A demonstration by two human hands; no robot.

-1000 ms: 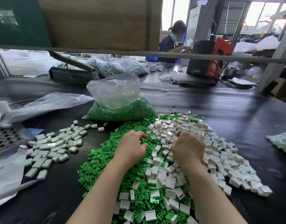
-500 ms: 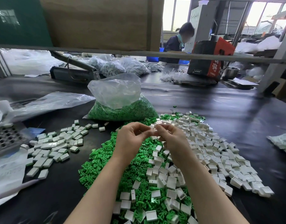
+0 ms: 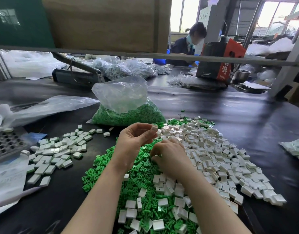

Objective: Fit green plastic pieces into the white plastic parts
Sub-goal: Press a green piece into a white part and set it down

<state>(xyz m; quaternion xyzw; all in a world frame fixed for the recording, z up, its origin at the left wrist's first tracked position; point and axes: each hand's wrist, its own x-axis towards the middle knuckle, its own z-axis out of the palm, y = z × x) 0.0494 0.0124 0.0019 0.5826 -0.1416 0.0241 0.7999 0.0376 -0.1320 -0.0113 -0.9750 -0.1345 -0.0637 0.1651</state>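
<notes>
Your left hand (image 3: pixel 133 139) pinches a white part (image 3: pixel 154 129) | right hand (image 3: pixel 170 157) curled in green pieces (image 3: pixel 111 168), contents unseen | light, stiff: grip edges.

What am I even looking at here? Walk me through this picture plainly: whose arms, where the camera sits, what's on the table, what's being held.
There is no machine: these are a person's two bare arms, seen from a camera worn on their head, looking forward and down. The left hand is raised and pinches one white plastic part at its fingertips. The right hand is lower, fingers curled down into the loose green plastic pieces; whether it has gripped one cannot be seen. On the black table lie a wide heap of white parts on the right, a smaller separate group of white parts on the left, and a clear bag of green pieces behind. Another worker sits in the background.
</notes>
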